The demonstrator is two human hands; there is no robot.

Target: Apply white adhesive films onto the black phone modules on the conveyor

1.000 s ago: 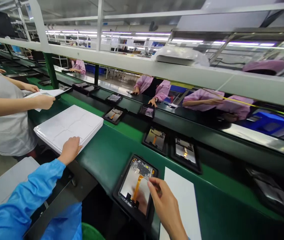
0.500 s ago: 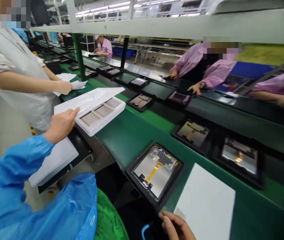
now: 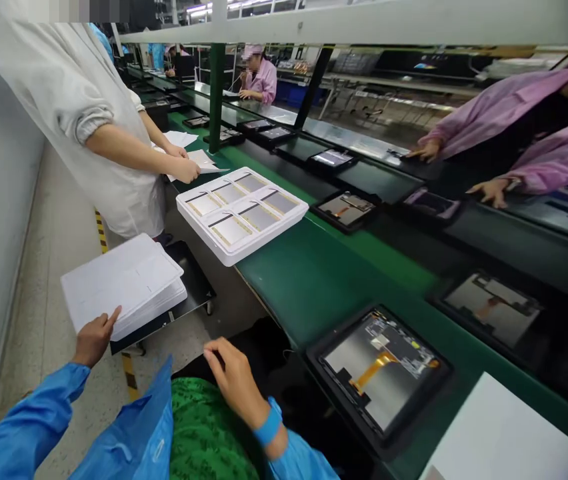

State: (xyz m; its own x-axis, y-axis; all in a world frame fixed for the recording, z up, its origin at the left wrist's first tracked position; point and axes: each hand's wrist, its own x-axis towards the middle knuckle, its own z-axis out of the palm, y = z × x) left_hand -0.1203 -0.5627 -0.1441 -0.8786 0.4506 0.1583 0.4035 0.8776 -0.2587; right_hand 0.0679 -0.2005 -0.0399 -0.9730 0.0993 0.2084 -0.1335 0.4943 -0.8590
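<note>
My left hand (image 3: 95, 337) is closed on the near edge of a thin white sheet (image 3: 119, 277), which lies tilted over a white stack (image 3: 164, 307). My right hand (image 3: 237, 383), with a blue wristband, hangs in front of my lap, its fingers curled together and no object visible in them. A white tray (image 3: 234, 255) stands uncovered on the bench, with several flat silvery-grey panels (image 3: 229, 228) in its compartments. To the right of my right hand lies a black-framed device (image 3: 381, 373) with its circuit board and orange ribbon cable exposed.
The white stack rests on a low black stand (image 3: 197, 280) beside the green bench (image 3: 284, 287). A white board (image 3: 509, 433) lies at the bench's near right. More open devices (image 3: 347, 210) line the conveyor. Co-workers stand at the left and across the line.
My left hand has lifted the white sheet off the tray and brought it down-left onto the stack. My right hand has moved left, away from the white board. The view has turned left.
</note>
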